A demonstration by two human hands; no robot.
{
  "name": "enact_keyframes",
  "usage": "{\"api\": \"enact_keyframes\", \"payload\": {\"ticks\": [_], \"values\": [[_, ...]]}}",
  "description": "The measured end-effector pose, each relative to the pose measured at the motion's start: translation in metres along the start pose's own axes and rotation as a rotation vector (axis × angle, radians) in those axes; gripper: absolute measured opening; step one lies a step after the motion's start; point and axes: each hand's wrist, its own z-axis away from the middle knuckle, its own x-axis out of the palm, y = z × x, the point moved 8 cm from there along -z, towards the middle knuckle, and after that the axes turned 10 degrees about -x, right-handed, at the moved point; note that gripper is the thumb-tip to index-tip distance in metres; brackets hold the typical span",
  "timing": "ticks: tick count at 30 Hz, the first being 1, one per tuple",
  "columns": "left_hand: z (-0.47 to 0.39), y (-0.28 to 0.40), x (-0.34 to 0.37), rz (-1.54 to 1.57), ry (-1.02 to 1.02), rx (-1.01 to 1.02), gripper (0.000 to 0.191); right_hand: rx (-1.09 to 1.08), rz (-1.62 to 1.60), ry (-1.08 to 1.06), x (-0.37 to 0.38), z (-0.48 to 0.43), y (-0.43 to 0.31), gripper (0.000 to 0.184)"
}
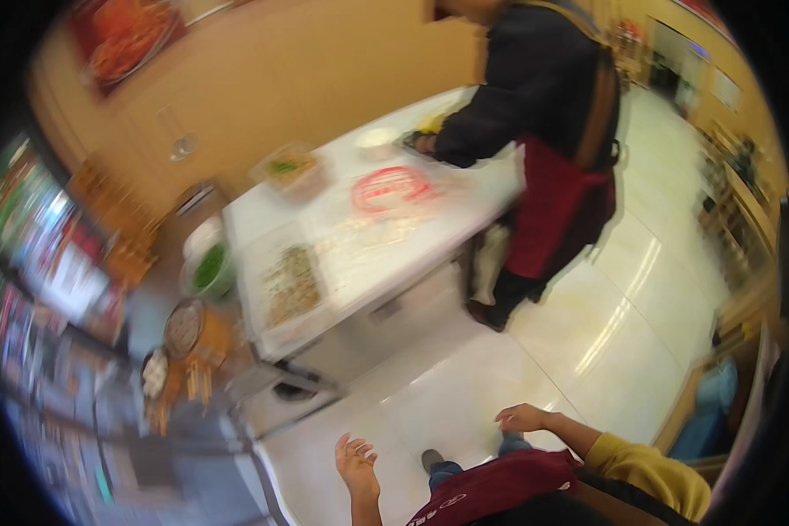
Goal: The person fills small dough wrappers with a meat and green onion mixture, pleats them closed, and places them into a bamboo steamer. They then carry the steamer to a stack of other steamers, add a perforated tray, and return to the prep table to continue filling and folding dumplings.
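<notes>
My left hand (357, 463) is raised over the floor with its fingers apart and nothing in it. My right hand (525, 419) hangs in front of my body, fingers loosely bent, with no object visible in it. Between and below them is my dark red apron (500, 477). Before me, out of reach of both hands, stands a white-topped worktable (342, 276). A clear tub of chopped, herb-flecked filling (292, 286) sits on its near left corner. Farther back is another plastic tub (291, 172) with food and chopped greens.
A co-worker (546, 98) in dark clothes leans over the table's far end, hands by a white bowl (377, 141). At left, a counter holds a bowl of chopped greens (209, 268) and a wooden bucket (207, 332). Wooden furniture (743, 197) lines the right side of the tiled floor (592, 309).
</notes>
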Motion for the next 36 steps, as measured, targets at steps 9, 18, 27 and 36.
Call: {"api": "enact_keyframes", "payload": {"ticks": [9, 18, 27, 36], "values": [[-0.04, -0.175, 0.288, -0.264, -0.446, -0.375, 0.048, 1.319, -0.124, 1.059, 0.01, 0.458, 0.241, 0.019], [0.042, -0.358, 0.574, -0.362, -0.779, -0.551, 0.056, 0.776, -1.024, 1.325, -0.119, 0.454, 0.387, 0.02], [-0.059, -0.406, 0.818, -0.479, -0.819, -0.296, 0.033, 0.449, -0.151, 1.319, -0.494, 0.455, 0.52, 0.032], [-0.069, -0.545, 1.269, -0.386, -1.149, -0.533, 0.054, 2.148, -0.845, 1.391, -0.188, 0.652, 0.551, 0.019]]}}
